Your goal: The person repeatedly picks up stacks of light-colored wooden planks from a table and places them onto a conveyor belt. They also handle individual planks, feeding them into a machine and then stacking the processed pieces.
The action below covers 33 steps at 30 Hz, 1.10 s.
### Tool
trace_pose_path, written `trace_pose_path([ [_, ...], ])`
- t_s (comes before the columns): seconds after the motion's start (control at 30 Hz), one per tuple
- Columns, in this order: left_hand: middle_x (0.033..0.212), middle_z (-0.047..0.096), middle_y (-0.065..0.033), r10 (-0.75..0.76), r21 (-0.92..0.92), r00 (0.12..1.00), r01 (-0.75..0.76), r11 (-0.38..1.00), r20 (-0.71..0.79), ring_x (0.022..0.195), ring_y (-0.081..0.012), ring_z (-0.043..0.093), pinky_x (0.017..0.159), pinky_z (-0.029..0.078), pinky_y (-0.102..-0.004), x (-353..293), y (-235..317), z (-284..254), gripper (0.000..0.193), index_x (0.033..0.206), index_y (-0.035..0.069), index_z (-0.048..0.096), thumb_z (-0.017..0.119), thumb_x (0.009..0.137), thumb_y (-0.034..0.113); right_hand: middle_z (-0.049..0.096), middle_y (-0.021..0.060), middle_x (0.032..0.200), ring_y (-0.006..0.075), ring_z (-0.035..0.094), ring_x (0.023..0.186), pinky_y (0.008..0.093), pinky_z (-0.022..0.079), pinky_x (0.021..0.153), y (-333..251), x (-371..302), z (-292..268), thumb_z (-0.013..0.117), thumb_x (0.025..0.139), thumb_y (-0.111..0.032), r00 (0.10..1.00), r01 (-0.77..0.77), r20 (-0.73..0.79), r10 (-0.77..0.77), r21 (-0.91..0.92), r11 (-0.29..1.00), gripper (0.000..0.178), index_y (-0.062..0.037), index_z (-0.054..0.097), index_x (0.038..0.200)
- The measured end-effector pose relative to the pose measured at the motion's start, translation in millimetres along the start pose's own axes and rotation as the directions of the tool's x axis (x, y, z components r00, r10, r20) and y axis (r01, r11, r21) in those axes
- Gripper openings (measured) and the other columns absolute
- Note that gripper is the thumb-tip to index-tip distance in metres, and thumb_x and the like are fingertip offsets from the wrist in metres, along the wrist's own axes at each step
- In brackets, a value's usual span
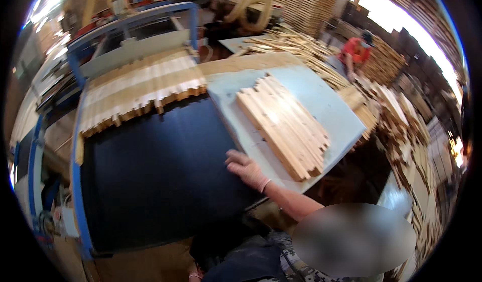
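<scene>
My right hand [245,168], in a pale thin glove, reaches over the near right edge of a black conveyor belt [165,171]. Its fingers are stretched out with nothing in them; whether they touch the belt's edge I cannot tell. Only a bit of my left hand [195,274] shows at the lower edge, its fingers hidden. Beside my right hand, a pale blue tabletop [226,93] bears a slab of light wooden strips [283,124] laid side by side. At the belt's far end, a row of wooden strips [143,83] lies beneath the machine's crossbar.
A blue machine frame [76,181] borders the belt on the left. Loose wooden sticks [286,43] are heaped behind the tabletop, and stacked lumber [309,6] stands farther back. A person in red [354,53] works at the far right, near piled offcuts [401,126].
</scene>
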<state>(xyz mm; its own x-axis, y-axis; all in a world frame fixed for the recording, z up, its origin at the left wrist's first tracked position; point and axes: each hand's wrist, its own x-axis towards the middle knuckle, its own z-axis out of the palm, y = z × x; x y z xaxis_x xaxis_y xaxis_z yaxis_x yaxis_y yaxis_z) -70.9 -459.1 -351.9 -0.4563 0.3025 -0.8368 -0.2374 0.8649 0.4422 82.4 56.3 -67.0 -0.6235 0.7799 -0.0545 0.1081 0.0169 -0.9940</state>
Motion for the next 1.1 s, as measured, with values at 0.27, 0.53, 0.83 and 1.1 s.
trace_pose_path([
  [0.27,0.137,0.072,-0.0204,0.112,0.297,0.969,-0.176,0.939,0.220,0.119,-0.0370,0.070,0.101,0.054,-0.0461,44.9,111.7,73.0,0.055,0.137,0.004,0.070,0.061,0.104,0.046,0.074,0.0095,0.117,0.0155,0.068,0.098,0.0290,0.057,0.088,49.6,-204.1,-34.3,0.071,0.103,-0.027,0.702,-0.568,0.531,0.475,0.015,0.823,0.064,-0.0026,0.053,0.160],
  [0.53,0.140,0.070,-0.0212,0.161,0.503,0.942,-0.295,0.812,0.293,0.122,-0.0376,0.069,0.102,0.053,-0.0456,17.7,194.5,198.4,0.060,0.137,-0.001,0.069,0.063,0.103,0.048,0.068,0.0214,0.145,0.0427,0.062,0.134,0.0465,0.050,0.114,260.5,-426.7,-221.1,0.065,0.096,-0.041,0.629,-0.771,-0.337,0.701,-0.388,0.505,0.055,-0.0107,0.071,0.141],
  [0.83,0.144,0.068,-0.0222,0.142,0.647,0.927,-0.346,0.679,0.347,0.124,-0.0381,0.067,0.104,0.051,-0.0451,-11.8,198.4,403.4,0.067,0.137,-0.005,0.068,0.066,0.101,0.050,0.073,0.0164,0.108,0.0372,0.071,0.106,0.0471,0.058,0.092,385.7,-656.7,-328.8,0.070,0.090,-0.044,0.731,-0.681,-0.439,0.523,-0.520,0.515,0.040,-0.0067,0.073,0.104],
  [1.1,0.147,0.067,-0.0211,0.178,0.564,0.900,-0.393,0.726,0.398,0.126,-0.0366,0.065,0.106,0.050,-0.0448,-81.6,296.3,609.7,0.075,0.143,-0.010,0.064,0.073,0.098,0.050,0.073,0.0153,0.096,0.0312,0.068,0.093,0.0403,0.053,0.085,370.2,-686.1,-390.7,0.064,0.096,-0.035,0.185,-0.684,-0.665,0.723,0.441,0.581,0.032,-0.0041,0.072,0.098],
])
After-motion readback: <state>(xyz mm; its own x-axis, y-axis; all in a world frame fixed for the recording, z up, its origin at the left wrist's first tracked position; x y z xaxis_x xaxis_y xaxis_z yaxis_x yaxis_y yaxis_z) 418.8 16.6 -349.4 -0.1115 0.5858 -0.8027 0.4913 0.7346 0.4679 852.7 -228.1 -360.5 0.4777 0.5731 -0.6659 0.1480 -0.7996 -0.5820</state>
